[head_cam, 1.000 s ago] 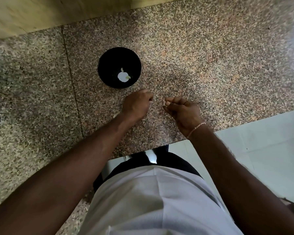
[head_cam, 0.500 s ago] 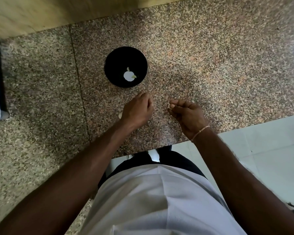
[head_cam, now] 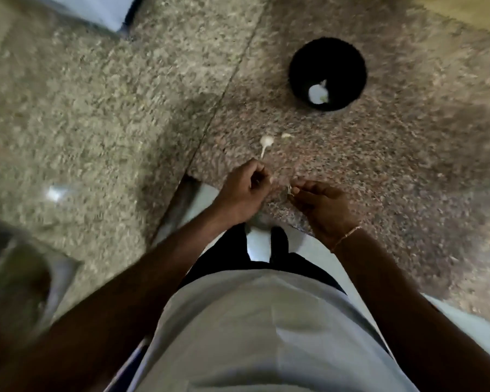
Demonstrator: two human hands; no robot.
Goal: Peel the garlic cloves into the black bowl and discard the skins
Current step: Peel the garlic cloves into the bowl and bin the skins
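Observation:
The black bowl (head_cam: 327,73) stands on the speckled granite counter (head_cam: 408,165) at the upper right, with a pale peeled clove (head_cam: 317,93) inside. A whitish garlic piece with a thin stalk (head_cam: 266,142) and a small skin scrap (head_cam: 286,135) lie on the counter between bowl and hands. My left hand (head_cam: 245,190) is curled, its fingertips closed on something small and pale. My right hand (head_cam: 323,205) pinches a thin bit of garlic skin (head_cam: 289,190). The frame is blurred by motion.
A seam (head_cam: 224,89) splits the counter into two slabs. A steel sink (head_cam: 17,273) sits at the lower left. A white object (head_cam: 108,9) lies at the top left. The counter's front edge and a pale floor (head_cam: 259,247) lie just below my hands.
The view has swung left, so the bowl now sits at the upper right. The sink has come into view. My hands stay close together; a garlic piece shows on the counter.

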